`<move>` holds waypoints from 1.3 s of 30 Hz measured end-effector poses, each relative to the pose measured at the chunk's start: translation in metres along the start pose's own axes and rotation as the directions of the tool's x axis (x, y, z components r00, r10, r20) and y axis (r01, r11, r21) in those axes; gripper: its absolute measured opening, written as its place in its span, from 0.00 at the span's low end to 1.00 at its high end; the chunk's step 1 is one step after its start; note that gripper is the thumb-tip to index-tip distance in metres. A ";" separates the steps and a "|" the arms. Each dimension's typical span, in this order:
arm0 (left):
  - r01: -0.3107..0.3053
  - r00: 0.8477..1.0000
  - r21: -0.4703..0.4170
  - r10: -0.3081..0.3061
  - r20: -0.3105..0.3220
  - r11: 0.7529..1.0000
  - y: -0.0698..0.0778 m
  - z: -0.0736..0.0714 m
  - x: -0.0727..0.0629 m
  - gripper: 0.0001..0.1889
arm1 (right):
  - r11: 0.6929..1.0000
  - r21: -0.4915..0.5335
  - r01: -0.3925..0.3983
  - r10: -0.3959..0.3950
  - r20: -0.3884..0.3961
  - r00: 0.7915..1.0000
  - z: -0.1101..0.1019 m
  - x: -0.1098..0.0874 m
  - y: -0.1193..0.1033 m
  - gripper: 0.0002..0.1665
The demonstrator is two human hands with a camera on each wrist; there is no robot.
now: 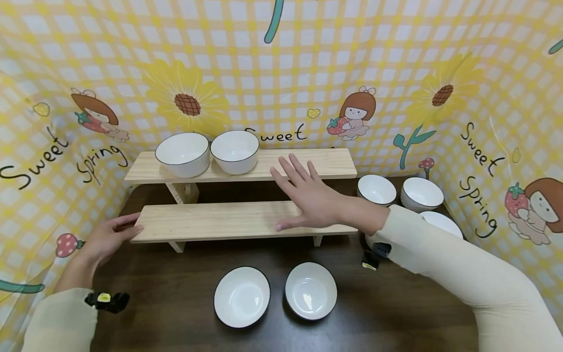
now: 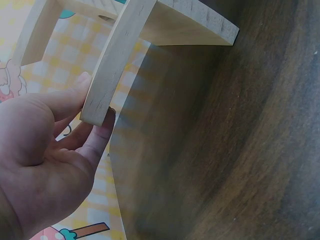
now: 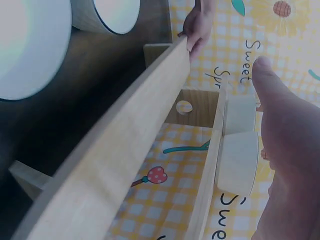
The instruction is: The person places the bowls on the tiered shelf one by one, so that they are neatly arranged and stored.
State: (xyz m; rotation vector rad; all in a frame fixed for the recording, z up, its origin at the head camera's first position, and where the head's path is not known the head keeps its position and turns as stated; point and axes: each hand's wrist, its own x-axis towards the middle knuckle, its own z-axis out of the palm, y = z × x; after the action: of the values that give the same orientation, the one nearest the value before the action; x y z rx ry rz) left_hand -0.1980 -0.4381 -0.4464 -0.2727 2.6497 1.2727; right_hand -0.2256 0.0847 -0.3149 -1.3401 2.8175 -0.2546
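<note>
A two-tier wooden shelf rack stands on the dark table, with a lower board [image 1: 211,222] and a higher rear board [image 1: 303,164]. At the lower board's left end, my left hand [image 1: 104,240] pinches the wood, thumb on top and fingers beneath, as the left wrist view shows. My right hand [image 1: 313,201] is spread flat over the lower board's right half, holding nothing; whether it touches the wood cannot be told. Two white dark-rimmed bowls, a left one [image 1: 184,155] and a right one [image 1: 235,152], sit side by side on the rear board.
Two more white bowls, one [image 1: 242,297] left and one [image 1: 311,291] right, stand on the table [image 1: 176,303] before the rack. Several bowls [image 1: 422,193] cluster at the right, partly hidden by my right arm. Yellow checked cloth [image 1: 281,73] encloses the back and sides.
</note>
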 end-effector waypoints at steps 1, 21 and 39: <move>-0.002 1.000 -0.002 0.002 0.000 1.000 0.000 0.000 0.000 0.43 | 1.000 0.005 0.006 -0.006 -0.004 1.000 0.002 -0.005 0.001 0.70; -0.045 0.999 0.041 0.045 0.008 0.998 0.008 -0.001 -0.001 0.41 | 0.973 0.209 0.099 -0.050 -0.229 0.972 0.045 -0.101 0.016 0.68; -0.030 1.000 0.022 0.030 0.008 0.999 0.007 -0.001 -0.005 0.41 | 0.931 0.342 0.128 -0.053 -0.221 0.974 0.104 -0.154 0.012 0.69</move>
State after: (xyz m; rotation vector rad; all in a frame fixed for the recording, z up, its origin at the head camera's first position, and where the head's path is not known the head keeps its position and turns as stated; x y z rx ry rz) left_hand -0.1950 -0.4341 -0.4399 -0.2250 2.6700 1.2500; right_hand -0.1294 0.1961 -0.4290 -1.4290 2.6819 -0.9096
